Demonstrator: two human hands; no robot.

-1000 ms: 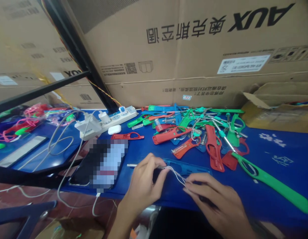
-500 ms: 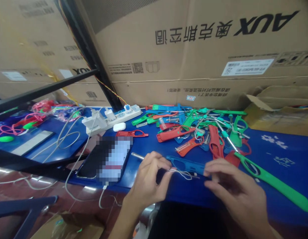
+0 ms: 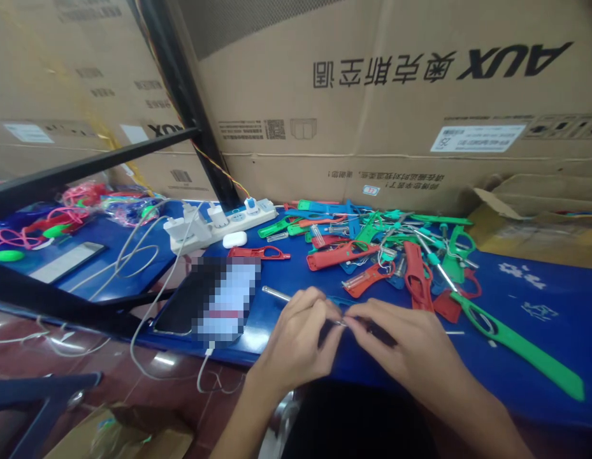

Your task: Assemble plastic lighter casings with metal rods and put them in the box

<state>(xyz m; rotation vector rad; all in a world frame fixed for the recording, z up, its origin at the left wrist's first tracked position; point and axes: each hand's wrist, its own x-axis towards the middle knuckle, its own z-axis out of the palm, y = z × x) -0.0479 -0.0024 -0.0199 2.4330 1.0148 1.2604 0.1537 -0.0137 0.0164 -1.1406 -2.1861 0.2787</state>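
Note:
My left hand (image 3: 303, 338) is closed, with a thin metal lighter tube (image 3: 275, 294) sticking out past its knuckles to the left. My right hand (image 3: 403, 344) pinches at the left fingertips. A small pale bit, perhaps wire, shows where the fingertips meet, but the fingers cover most of it. Behind them lies a blue plastic lighter handle (image 3: 342, 300), largely hidden by both hands. To the right of my right hand, a green lighter handle (image 3: 529, 354) lies slanting on the blue table (image 3: 558, 287).
A heap of red, green and blue lighter parts (image 3: 341, 255) lies beyond my hands. At left are a phone (image 3: 181, 303) on a charging cable, a power strip (image 3: 238, 223) and a black metal post (image 3: 181, 83). An open cardboard box (image 3: 539, 223) stands at back right.
My right hand has moved left from the blue handle's right end to meet my left fingertips. The white wires seen between the hands are now mostly covered. The view has shifted slightly.

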